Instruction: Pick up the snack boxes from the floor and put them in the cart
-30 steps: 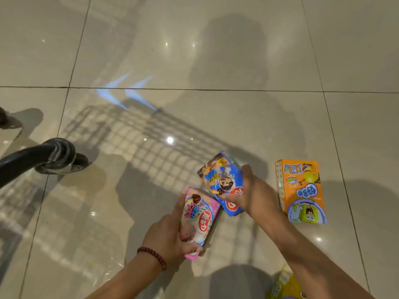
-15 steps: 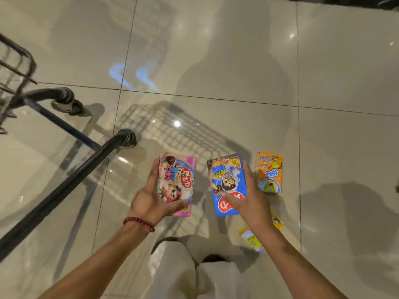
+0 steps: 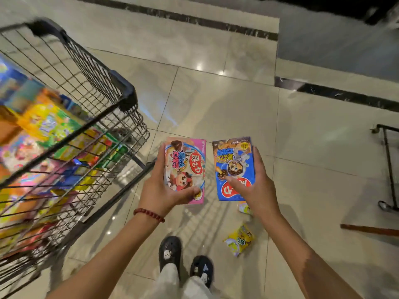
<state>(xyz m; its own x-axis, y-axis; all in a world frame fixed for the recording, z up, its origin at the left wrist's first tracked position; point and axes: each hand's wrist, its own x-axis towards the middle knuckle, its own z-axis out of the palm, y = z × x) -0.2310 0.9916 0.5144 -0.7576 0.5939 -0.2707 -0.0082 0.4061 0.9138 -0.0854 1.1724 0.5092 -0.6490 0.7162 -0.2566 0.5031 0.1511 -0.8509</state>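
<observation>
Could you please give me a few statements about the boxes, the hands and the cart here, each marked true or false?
1. The left hand holds the pink box. True.
2. The right hand is empty. False: its grip is on the blue box.
3. The cart already holds colourful packages. True.
4. The floor is bare of snacks. False: a yellow pack lies near the feet.
5. The cart stands on the person's right. False: it is on the left.

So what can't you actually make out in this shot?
- Head view: goods in the cart are motion-blurred, unreadable.
- Box on the floor: mostly hidden behind the right hand.
- Second frame: cut off by the right edge.
- Backs of the pink box and blue box: unseen.
</observation>
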